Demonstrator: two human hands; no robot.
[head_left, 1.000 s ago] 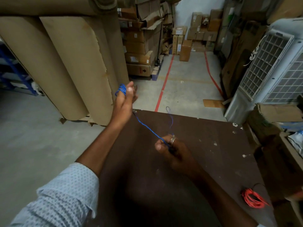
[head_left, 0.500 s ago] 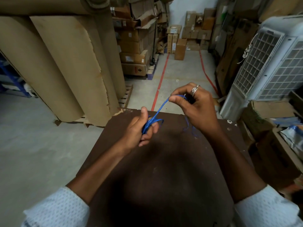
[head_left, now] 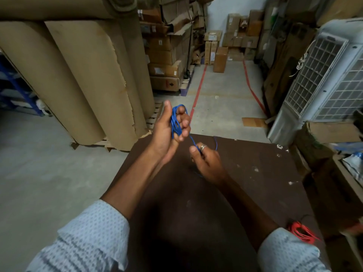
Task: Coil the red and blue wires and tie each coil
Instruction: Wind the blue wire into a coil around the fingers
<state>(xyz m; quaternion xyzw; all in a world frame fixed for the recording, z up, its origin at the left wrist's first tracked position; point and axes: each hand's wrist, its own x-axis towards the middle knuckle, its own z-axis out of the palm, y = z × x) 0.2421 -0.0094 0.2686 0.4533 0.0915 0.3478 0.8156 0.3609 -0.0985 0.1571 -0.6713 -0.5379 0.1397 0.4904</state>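
Blue wire [head_left: 176,122] loops in a loose coil around my left hand [head_left: 170,128], whose fingers curl onto it. One strand runs down to my right hand [head_left: 204,160], fingers pinching it, above the dark table [head_left: 255,183]. Red wire [head_left: 301,232] lies coiled at the near right table edge.

— Where do your hands sit?
— Your left hand [head_left: 170,128] is raised over the table's [head_left: 255,193] far edge, a wire [head_left: 176,122] looped round its fingers. Your right hand [head_left: 206,160] is just beside it, nearer you, gripping the strand between them.
— And the other wire?
— A coil [head_left: 301,233] lies on the table's near right corner. Rolls [head_left: 88,75] stand far left, a cooler [head_left: 324,79] far right.
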